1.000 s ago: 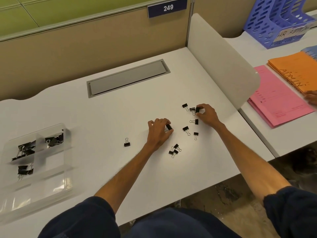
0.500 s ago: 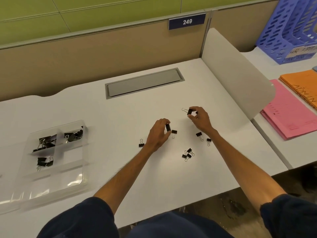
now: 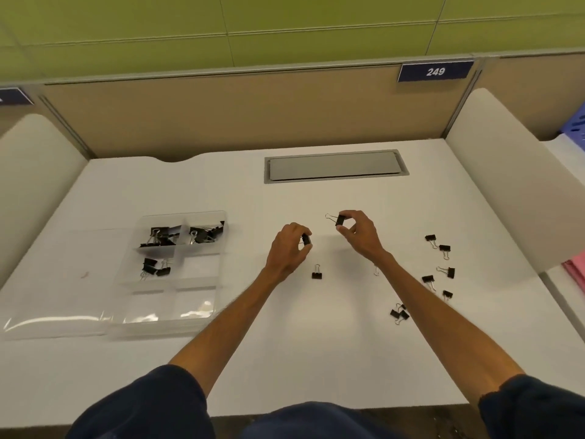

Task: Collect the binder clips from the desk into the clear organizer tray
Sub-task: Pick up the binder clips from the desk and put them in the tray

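- Two clips are in hand: the left hand (image 3: 289, 248) pinches one black clip (image 3: 305, 239) between thumb and fingertips, and the right hand (image 3: 356, 231) is clamped on another clip (image 3: 339, 219), its wire loops sticking out to the left.
- Both hands hover above the worktop (image 3: 316, 359), between the tray (image 3: 177, 324) on the left and the loose clips on the right.
- One stray clip (image 3: 316, 274) stands just below the left hand; a scatter of about eight more (image 3: 438, 274) lies well to the right, two of them touching.
- Tray's far compartments already hold clips (image 3: 160, 236); the near ones look bare.
- Judged handling: light, stiff little things — steel body, springy wire handles. Best pinched across the black body; the loops swing and may snag on neighbours.
- Clear tray likely light too, so drop clips in gently — a shove could slide it.
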Motion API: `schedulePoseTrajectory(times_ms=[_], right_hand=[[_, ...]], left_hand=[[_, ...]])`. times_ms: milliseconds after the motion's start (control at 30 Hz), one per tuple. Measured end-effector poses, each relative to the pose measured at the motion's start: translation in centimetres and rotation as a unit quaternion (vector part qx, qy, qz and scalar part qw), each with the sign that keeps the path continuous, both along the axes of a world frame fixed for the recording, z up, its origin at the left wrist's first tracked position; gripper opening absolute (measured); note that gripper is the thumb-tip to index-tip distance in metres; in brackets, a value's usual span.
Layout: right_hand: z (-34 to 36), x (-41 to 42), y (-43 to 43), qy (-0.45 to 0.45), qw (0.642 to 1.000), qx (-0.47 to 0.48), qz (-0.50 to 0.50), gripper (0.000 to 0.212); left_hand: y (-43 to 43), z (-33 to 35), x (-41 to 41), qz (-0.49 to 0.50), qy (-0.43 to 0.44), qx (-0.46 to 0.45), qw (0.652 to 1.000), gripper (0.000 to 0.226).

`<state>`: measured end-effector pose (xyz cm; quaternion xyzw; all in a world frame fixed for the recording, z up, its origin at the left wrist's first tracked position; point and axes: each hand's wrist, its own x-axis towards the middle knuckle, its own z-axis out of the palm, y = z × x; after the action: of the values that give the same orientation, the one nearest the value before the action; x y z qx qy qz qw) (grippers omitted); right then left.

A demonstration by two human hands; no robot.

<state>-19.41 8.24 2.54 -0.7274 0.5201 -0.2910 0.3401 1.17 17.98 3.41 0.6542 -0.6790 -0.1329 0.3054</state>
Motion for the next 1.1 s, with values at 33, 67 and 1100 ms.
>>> schedulePoseTrajectory(times_ms=[33, 67, 1100], right_hand=[[0.0, 1.3, 0.2, -0.002, 1.0, -0.001, 0.01, 0.035], [0.0, 2.5, 0.4, -0.007, 1.0, -0.003, 0.019, 0.036], [-0.6, 35.4, 10.1, -0.068, 0.97, 0.008, 0.234, 0.029]], left_hand=[[0.2, 0.1, 1.0, 0.006, -0.002, -0.003, 1.0, 0.02], [0.5, 0.3, 2.0, 0.013, -0.005, -0.006, 1.0, 0.02], [12.7, 1.2, 28.3, 0.223, -0.145, -0.02, 0.964, 0.019]])
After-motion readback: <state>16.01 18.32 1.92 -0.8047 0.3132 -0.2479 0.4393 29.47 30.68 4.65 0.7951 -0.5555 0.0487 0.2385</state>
